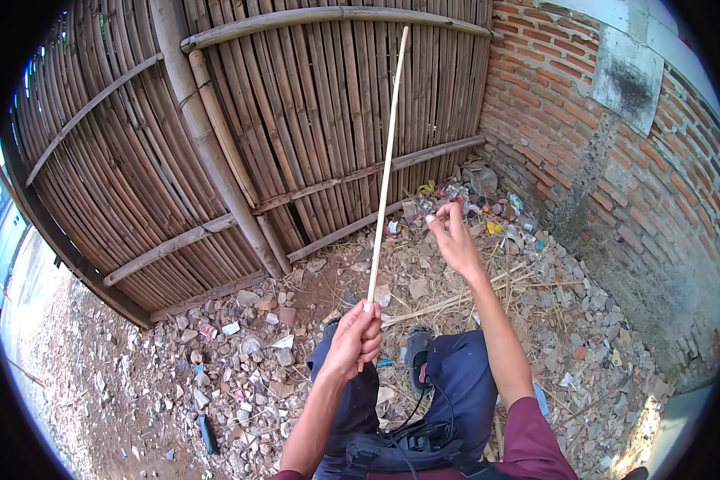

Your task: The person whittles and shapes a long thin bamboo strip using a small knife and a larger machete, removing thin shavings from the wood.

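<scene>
My left hand (355, 340) is closed round the lower end of a long, thin, pale bamboo stick (388, 152). The stick points up and away from me, its far tip standing in front of the woven bamboo wall (312, 120). A short stub of it shows below my fist. To the right, my right hand (454, 244) is raised over the rubble, apart from the stick. Its fingers are bent, the thumb stands off from them, and I see nothing held there. Beneath my hands, pale split strips (464, 300) lie on the ground near my knees.
A brick wall (552, 104) rises on the right and meets the bamboo wall in a corner. Litter (476, 196) is heaped there. Stones and rubble (248, 360) cover the ground around me. A dark cylindrical object (207, 434) lies at the lower left. Cables hang by my lap.
</scene>
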A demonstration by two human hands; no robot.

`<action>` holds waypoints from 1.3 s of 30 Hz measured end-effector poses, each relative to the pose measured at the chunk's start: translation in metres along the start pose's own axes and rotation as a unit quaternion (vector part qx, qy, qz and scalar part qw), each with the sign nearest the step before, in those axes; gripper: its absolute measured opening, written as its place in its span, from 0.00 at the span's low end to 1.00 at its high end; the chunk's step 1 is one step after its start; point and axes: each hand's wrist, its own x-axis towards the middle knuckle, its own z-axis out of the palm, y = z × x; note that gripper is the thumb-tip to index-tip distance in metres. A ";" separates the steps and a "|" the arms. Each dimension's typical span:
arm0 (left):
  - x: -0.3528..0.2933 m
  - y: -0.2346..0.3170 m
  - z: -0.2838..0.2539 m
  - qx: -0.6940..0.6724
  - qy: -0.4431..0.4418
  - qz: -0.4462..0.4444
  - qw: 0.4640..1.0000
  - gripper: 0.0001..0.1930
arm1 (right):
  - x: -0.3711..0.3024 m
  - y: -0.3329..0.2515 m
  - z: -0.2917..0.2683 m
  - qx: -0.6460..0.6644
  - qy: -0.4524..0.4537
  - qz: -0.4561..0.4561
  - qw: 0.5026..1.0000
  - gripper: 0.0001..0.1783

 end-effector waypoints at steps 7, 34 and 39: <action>0.057 -0.006 -0.031 -0.027 -0.006 -0.018 0.999 0.14 | -0.012 0.006 0.038 0.117 0.060 -0.119 0.984 0.17; 0.050 -0.025 -0.027 0.033 -0.002 0.005 0.999 0.21 | -0.065 -0.005 0.037 0.028 -0.069 -0.249 0.966 0.15; 0.050 -0.031 -0.028 0.110 -0.012 0.008 0.994 0.20 | -0.066 -0.014 0.035 -0.044 -0.110 -0.127 0.985 0.18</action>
